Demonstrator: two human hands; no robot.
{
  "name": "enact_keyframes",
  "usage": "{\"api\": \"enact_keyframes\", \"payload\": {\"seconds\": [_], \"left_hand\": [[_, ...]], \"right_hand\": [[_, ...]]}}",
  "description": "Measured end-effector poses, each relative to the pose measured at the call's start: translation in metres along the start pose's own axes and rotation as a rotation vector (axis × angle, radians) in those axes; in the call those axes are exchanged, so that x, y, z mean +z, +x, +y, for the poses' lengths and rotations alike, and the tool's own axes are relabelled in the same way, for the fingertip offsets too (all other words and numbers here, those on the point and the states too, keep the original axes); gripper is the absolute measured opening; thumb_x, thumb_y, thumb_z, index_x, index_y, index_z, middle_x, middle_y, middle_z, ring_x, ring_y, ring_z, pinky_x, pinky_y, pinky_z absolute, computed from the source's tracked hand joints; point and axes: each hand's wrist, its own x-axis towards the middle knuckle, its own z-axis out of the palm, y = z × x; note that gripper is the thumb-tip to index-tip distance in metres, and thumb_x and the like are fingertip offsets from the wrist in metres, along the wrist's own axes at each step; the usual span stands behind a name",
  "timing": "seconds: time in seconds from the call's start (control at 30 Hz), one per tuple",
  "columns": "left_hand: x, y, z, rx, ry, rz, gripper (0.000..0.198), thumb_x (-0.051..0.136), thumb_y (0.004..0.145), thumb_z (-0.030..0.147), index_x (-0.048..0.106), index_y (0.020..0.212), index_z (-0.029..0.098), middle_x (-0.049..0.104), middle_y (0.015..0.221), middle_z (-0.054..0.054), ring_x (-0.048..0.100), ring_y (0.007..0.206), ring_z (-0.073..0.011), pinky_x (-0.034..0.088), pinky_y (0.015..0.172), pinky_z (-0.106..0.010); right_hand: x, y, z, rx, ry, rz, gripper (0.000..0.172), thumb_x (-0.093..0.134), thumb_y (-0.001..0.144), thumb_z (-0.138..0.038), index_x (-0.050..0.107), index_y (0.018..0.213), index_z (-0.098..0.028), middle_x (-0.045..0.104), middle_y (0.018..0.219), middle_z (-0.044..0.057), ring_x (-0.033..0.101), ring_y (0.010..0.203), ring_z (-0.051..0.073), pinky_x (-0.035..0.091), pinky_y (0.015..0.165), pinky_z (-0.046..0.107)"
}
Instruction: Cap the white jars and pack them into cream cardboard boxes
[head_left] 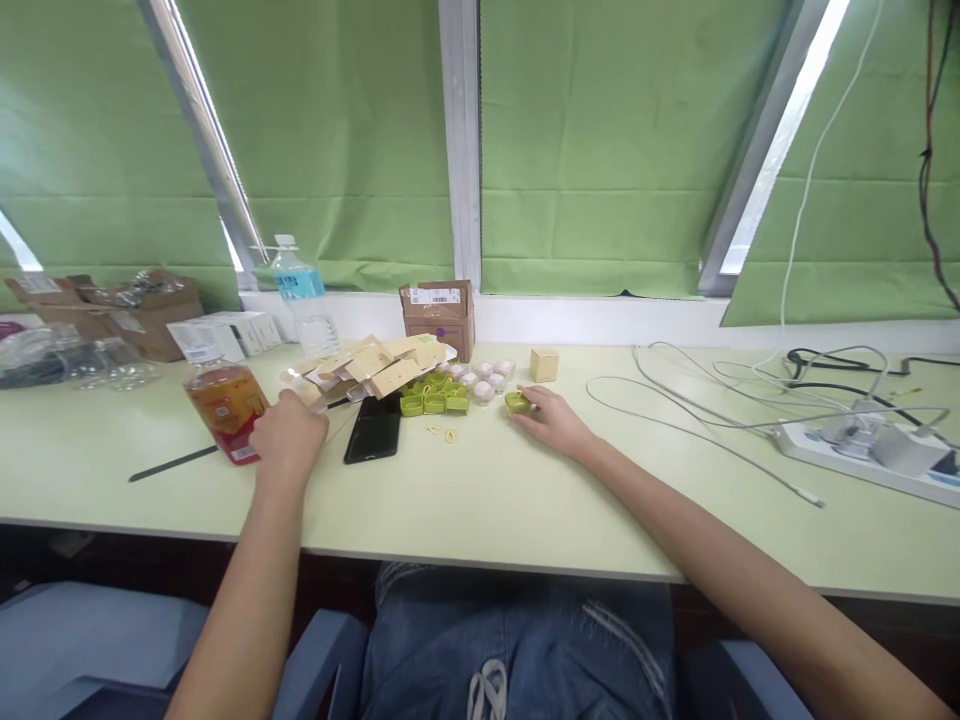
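My right hand (553,420) rests on the table with its fingertips closed on a small green case (517,402). My left hand (291,430) is between an orange-and-red drink bottle (225,408) and a pile of cream-coloured small boxes (375,365); its fingers point away and are mostly hidden. Several more green cases (433,394) lie in a cluster in front of the pile. Beside them sit several clear-and-pinkish rounded packs (484,382). Two small yellow loops (448,435) lie in front. Behind my right hand stands one upright cream box (544,365).
A black phone (373,430) lies right of my left hand. A dark thin strip (172,465) runs under the drink bottle. A water bottle (300,300) and a brown carton (442,318) stand at the back. Cables and a power strip (862,450) occupy the right side.
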Motion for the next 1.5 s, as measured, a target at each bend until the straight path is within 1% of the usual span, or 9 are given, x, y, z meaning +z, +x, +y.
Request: {"api": "enact_keyframes", "payload": {"seconds": [0.23,0.37,0.47,0.57,0.73,0.97,1.17,1.33,1.5], "left_hand": [[-0.067,-0.007,-0.015,0.116,-0.114,0.175,0.047,0.058,0.084,0.045,0.07,0.122,0.02,0.075,0.119,-0.008,0.065,0.111,-0.0364,0.053,0.096,-0.049],[-0.083,-0.04,0.005,0.255,-0.47,0.001,0.056,0.057,0.075,0.029,0.068,0.13,0.024,0.077,0.107,0.0,0.069,0.088,-0.0264,0.056,0.081,-0.04],[-0.068,-0.065,0.042,0.541,-0.539,-0.236,0.05,0.059,0.071,0.031,0.075,0.117,0.021,0.077,0.116,-0.003,0.07,0.093,-0.0269,0.057,0.083,-0.036],[-0.043,-0.074,0.071,0.662,-0.503,-0.309,0.043,0.056,0.07,0.028,0.078,0.107,0.023,0.078,0.107,-0.004,0.071,0.087,-0.0264,0.057,0.079,-0.035],[-0.011,-0.063,0.078,0.796,-0.569,-0.386,0.041,0.052,0.074,0.026,0.079,0.105,0.023,0.079,0.11,-0.005,0.072,0.096,-0.0281,0.058,0.081,-0.037],[0.018,-0.082,0.095,0.901,-0.781,-0.149,0.036,0.049,0.086,0.018,0.074,0.111,0.021,0.076,0.122,-0.007,0.07,0.118,-0.0262,0.053,0.107,-0.044],[0.034,-0.108,0.11,1.077,-0.822,-0.021,0.036,0.05,0.094,0.018,0.071,0.124,0.023,0.077,0.124,-0.008,0.072,0.115,-0.0249,0.059,0.099,-0.041],[0.048,-0.113,0.11,1.274,-0.583,0.242,0.051,0.043,0.091,0.003,0.069,0.131,0.022,0.077,0.125,-0.01,0.073,0.115,-0.026,0.055,0.101,-0.045],[0.045,-0.117,0.109,1.38,-0.546,0.24,0.053,0.045,0.09,0.0,0.072,0.128,0.025,0.075,0.128,-0.01,0.068,0.126,-0.0257,0.048,0.108,-0.05]], "right_hand": [[-0.012,-0.002,-0.016,-0.087,-0.099,0.108,0.069,0.061,0.1,-0.042,0.037,0.16,-0.02,0.056,0.146,0.019,0.053,0.138,0.031,0.046,0.116,0.051],[-0.022,-0.003,-0.046,-0.266,-0.121,0.217,0.066,0.053,0.104,-0.038,0.028,0.164,-0.024,0.048,0.155,0.017,0.044,0.147,0.03,0.04,0.122,0.051],[-0.024,-0.003,-0.065,-0.353,-0.161,0.228,0.075,0.054,0.103,-0.039,0.017,0.167,-0.025,0.04,0.162,0.017,0.038,0.152,0.031,0.038,0.123,0.053],[-0.02,-0.003,-0.072,-0.419,-0.229,0.19,0.085,0.058,0.101,-0.043,0.009,0.168,-0.023,0.037,0.164,0.019,0.035,0.153,0.033,0.038,0.122,0.054],[-0.011,-0.003,-0.07,-0.37,-0.261,0.077,0.095,0.066,0.096,-0.05,0.011,0.168,-0.022,0.047,0.158,0.018,0.046,0.144,0.035,0.044,0.115,0.051],[-0.014,0.002,-0.052,-0.271,-0.372,0.202,0.058,0.06,0.094,-0.017,0.05,0.15,-0.022,0.054,0.15,0.018,0.047,0.14,0.035,0.038,0.113,0.052],[-0.034,0.003,-0.025,-0.173,-0.451,0.333,0.051,0.059,0.092,-0.017,0.055,0.142,-0.023,0.055,0.149,0.019,0.044,0.14,0.038,0.028,0.115,0.059],[-0.034,0.003,-0.026,-0.162,-0.356,0.173,0.07,0.059,0.082,-0.008,0.048,0.15,-0.019,0.056,0.147,0.019,0.049,0.136,0.034,0.037,0.111,0.05],[-0.026,0.003,-0.031,-0.209,-0.27,0.013,0.082,0.058,0.079,-0.005,0.039,0.157,-0.02,0.061,0.142,0.016,0.055,0.13,0.031,0.042,0.106,0.044]]}}
